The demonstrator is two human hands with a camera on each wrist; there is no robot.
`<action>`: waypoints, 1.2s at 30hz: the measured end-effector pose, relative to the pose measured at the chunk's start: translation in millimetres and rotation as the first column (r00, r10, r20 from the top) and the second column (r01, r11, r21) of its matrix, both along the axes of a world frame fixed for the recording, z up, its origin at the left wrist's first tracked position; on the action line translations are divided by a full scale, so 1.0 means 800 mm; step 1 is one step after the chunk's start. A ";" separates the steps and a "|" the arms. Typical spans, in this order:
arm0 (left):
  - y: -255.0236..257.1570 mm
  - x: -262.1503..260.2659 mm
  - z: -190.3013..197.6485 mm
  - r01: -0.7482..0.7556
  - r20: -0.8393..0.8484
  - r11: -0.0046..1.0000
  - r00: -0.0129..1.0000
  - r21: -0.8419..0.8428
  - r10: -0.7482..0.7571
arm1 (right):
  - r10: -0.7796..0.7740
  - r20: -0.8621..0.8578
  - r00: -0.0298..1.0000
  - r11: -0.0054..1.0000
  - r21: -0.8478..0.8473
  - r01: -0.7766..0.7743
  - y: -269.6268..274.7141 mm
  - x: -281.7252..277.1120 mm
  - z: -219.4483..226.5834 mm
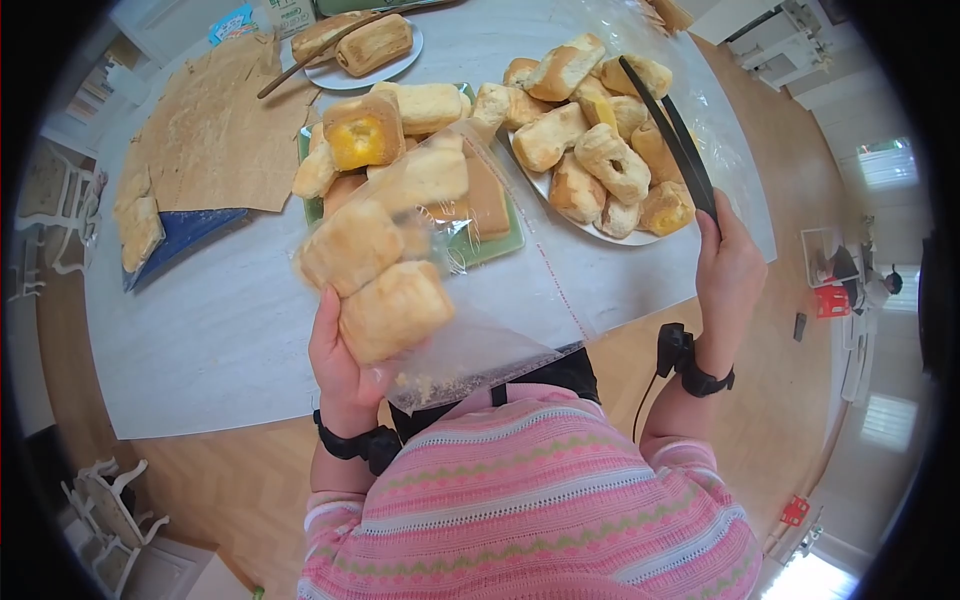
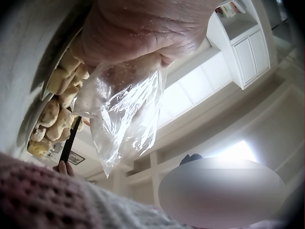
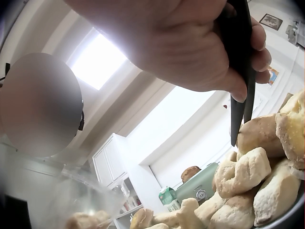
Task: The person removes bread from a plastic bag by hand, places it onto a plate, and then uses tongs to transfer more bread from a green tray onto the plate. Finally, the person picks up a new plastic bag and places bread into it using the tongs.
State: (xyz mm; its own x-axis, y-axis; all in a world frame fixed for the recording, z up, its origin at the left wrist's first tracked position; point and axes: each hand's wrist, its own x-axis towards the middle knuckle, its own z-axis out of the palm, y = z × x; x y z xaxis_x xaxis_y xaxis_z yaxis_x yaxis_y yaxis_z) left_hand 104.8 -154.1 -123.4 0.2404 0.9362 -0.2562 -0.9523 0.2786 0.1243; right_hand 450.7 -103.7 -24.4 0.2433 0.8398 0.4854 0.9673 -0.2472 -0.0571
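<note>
A clear plastic bag (image 1: 500,330) with bread rolls (image 1: 395,310) inside is gripped from below by the left hand (image 1: 347,350), its thumb against the rolls. In the left wrist view the bag (image 2: 128,109) hangs crumpled under the left hand (image 2: 143,33). Black tongs (image 1: 680,150) are held in the right hand (image 1: 732,265), their tips over the right side of a round plate (image 1: 530,180) heaped with rolls. From the right wrist view, the right hand (image 3: 190,52) curls round the tongs (image 3: 240,95), whose tips are beside the rolls (image 3: 243,171).
A green tray (image 1: 510,240) of breads sits behind the bag. Further back stands a white plate (image 1: 400,70) with rolls and a second pair of tongs (image 1: 290,78). Brown paper (image 1: 215,130) and a blue item (image 1: 185,235) lie at the left of the table.
</note>
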 end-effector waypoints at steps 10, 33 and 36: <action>0.004 0.009 0.004 -0.002 0.003 1.000 1.000 -0.002 0.002 | 0.035 -0.799 0.600 0.984 -0.077 -0.160 0.014 0.095 -0.002; 0.041 0.071 0.023 -0.065 -0.185 0.997 0.980 0.050 0.073 | 0.016 -0.973 0.230 0.751 -0.140 -0.645 -0.028 0.094 0.023; 0.045 0.076 0.027 -0.098 -0.290 0.995 0.952 0.015 0.098 | -0.009 -0.967 0.254 0.715 -0.184 -0.674 -0.023 0.101 0.028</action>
